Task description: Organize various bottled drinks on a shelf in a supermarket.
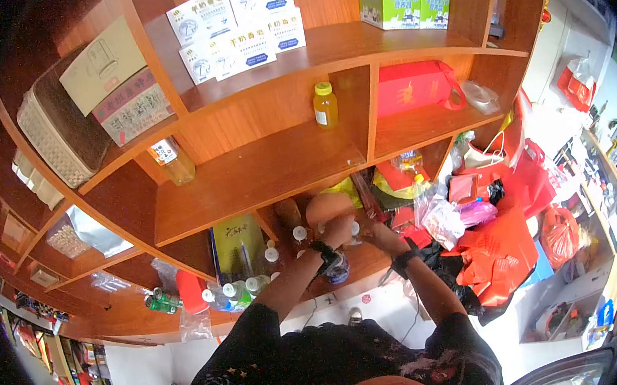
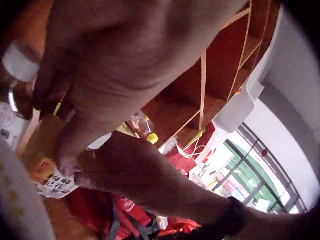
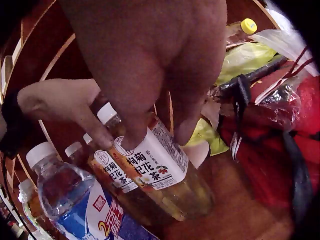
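In the right wrist view, my right hand [image 3: 150, 55] grips a clear bottle of chrysanthemum tea [image 3: 162, 165] round its upper part. It has a white cap and a white label with Chinese characters, and it leans. My left hand [image 3: 62, 102] reaches in from the other side, fingertips at the tea bottles' upper labels. A second tea bottle [image 3: 117, 175] stands close behind the first. Up close in the left wrist view, the thumb of my left hand [image 2: 115, 70] lies against a tea bottle [image 2: 57, 182], beside the thumb of my right hand [image 2: 135, 165].
A blue-labelled bottle [image 3: 82, 200] stands beside the tea bottles. More bottles [image 1: 238, 294] line the low shelf to the left. Red bags [image 1: 500, 249] crowd the right side. Above are a shelf with a yellow-capped bottle [image 1: 325, 107] and white soap boxes [image 1: 239, 33].
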`<state>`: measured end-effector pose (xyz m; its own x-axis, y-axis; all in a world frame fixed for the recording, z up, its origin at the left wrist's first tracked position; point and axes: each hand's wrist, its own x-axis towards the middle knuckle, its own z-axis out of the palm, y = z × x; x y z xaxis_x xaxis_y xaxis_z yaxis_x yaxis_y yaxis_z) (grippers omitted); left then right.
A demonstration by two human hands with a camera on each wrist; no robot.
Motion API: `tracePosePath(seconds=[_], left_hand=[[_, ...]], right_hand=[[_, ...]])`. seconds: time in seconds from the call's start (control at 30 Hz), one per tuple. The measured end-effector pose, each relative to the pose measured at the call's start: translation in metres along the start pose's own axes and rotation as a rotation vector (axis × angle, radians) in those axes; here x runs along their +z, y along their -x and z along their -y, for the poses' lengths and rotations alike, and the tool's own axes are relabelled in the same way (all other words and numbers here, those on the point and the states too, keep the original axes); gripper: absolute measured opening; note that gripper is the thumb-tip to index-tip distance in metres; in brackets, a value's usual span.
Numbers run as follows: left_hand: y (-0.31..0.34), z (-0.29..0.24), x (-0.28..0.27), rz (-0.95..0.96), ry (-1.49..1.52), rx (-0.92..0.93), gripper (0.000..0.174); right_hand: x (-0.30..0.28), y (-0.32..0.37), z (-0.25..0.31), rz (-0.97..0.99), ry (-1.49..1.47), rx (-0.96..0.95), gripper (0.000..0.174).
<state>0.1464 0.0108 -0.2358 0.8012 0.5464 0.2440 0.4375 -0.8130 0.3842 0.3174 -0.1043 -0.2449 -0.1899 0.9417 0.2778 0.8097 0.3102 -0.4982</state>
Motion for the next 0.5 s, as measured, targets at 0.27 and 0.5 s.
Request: tracePosePath(seconds=[0.27, 0.5], left_hand=[[0.011, -0.035, -0.047, 0.005, -0.096, 0.105, 0.046], [0.058, -0.089, -0.181, 0.067, 0.322, 0.051, 0.062]], right_hand=[[-0.031, 0.010, 0.039, -0.051, -0.154, 0.113, 0.058], [-0.110, 0.000, 0.132, -0.108, -0.014, -0.035, 0.050]])
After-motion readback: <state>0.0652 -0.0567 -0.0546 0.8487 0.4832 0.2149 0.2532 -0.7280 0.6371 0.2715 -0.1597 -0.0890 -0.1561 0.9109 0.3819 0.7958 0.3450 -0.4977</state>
